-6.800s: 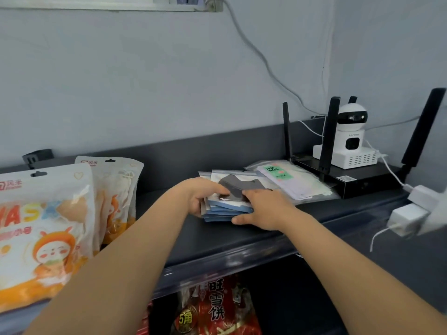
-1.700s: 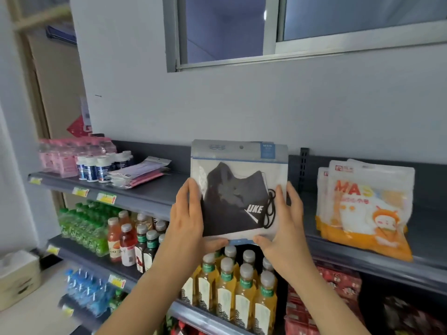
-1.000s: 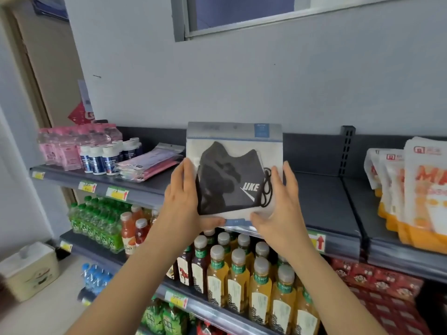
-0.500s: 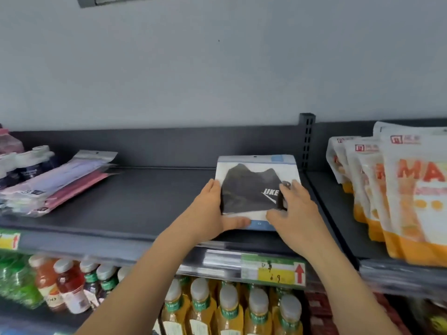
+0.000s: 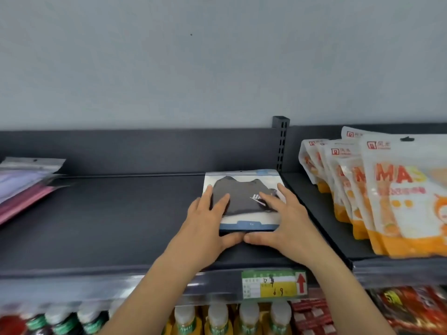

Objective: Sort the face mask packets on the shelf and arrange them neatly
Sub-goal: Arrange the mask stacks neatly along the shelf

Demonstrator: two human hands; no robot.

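Packets (image 5: 242,187) land flat on the shelf (image 5: 116,226), no longer held tilted; left hand (image 5: 208,226) and right hand (image 5: 289,221) press flat-fingered on top, so placement looks nearly done.

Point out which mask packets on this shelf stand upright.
The orange-and-white packets at the right stand upright; the black-mask packet and the pink packets lie flat.

Dark shelf (image 5: 108,226): one clear packet (image 5: 244,187) holding a black mask, lying flat near the slotted upright. Left hand (image 5: 208,226) and right hand (image 5: 286,223) rest on it, fingers straight, thumbs meeting along its near edge. Orange mask bags (image 5: 399,197) stand to the right (several, upright); pink packets (image 5: 24,187) lie far left. Bottles (image 5: 217,317) below.
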